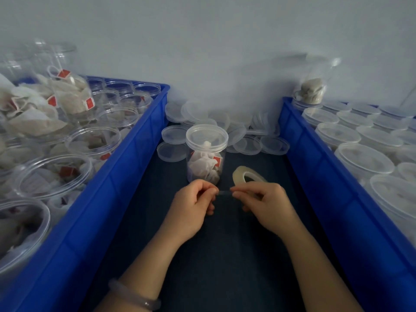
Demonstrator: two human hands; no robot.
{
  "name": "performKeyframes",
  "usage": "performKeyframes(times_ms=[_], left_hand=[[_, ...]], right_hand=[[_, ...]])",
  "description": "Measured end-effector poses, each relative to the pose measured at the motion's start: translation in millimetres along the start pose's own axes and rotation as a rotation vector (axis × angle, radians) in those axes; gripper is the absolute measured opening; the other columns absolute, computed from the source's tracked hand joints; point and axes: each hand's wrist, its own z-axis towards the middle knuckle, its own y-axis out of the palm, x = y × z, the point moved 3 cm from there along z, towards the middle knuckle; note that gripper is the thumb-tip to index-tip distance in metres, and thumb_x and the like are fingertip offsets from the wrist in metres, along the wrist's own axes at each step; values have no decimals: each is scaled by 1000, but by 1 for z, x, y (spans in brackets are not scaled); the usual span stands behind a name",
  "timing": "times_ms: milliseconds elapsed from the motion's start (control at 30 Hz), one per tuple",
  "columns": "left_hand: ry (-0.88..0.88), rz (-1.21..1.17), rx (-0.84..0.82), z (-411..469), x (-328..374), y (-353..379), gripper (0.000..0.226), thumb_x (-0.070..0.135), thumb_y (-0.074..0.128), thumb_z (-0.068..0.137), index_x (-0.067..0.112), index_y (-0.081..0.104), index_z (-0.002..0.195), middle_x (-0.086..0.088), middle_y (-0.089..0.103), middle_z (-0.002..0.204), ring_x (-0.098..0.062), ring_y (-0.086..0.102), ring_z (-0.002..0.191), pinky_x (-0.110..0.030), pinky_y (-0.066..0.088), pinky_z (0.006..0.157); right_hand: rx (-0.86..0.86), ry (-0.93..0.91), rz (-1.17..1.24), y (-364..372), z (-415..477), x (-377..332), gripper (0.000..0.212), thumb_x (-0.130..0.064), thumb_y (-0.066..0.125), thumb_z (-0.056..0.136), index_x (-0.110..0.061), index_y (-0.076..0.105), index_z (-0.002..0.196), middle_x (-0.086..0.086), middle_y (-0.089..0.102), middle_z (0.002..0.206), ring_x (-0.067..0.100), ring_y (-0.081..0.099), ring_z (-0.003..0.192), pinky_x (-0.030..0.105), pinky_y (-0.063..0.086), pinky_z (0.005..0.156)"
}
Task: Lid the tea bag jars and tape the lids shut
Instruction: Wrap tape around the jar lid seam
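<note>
A clear plastic jar (206, 158) of tea bags stands upright on the dark table, a clear lid (206, 136) sitting on its top. Just in front of it, my right hand (267, 204) holds a roll of clear tape (242, 175), fingers curled round it. My left hand (191, 204) pinches the free end of the tape. A short strip of tape (224, 193) stretches between the two hands. Both hands hover close to the jar's base without touching it.
A blue crate (126, 167) on the left holds several open jars of tea bags. A blue crate (315, 163) on the right holds several lidded jars. A heap of loose clear lids (247, 134) lies behind the jar against the wall.
</note>
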Motion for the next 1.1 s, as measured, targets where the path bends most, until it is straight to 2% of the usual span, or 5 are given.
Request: performKeyframes(times_ms=[167,333,467,667,1100], left_hand=[[468,202,468,19,26,-29,60,30,80,72,26,49,123,-1,44,125,-7,43,115,-8,32,94],[312,184,175,57,12,-24,95,37,89,53,57,29,123,8,-17,156,10,-3,135,-17,16,106],[431,81,275,69,-1,-16,78,28,91,52,38,46,115,6,12,152,30,22,117,6,23,91],[443,1,313,73,-4,-13,67,22,88,59,7,53,114,-6,43,134,1,42,122,-8,35,94],[368,16,250,71,-3,-21,68,23,88,59,20,51,116,6,49,123,-6,49,114,-10,43,88]], right_hand=[[121,-47,-186,-15,22,-17,16,-36,60,91,-46,58,79,-16,59,79,3,57,71,21,43,61],[127,-130,-307,-20,55,-33,5,-38,56,93,-37,60,91,-10,58,93,6,54,80,28,45,68],[105,-126,-248,-14,67,-32,21,-40,61,88,-47,54,69,-14,58,82,4,55,76,28,48,67],[62,-96,-102,-3,70,-28,23,-40,63,86,-53,58,67,-18,58,88,2,55,84,27,47,72],[16,-121,16,-1,68,-30,27,-26,58,93,-36,58,68,-5,59,88,3,54,74,11,42,61]])
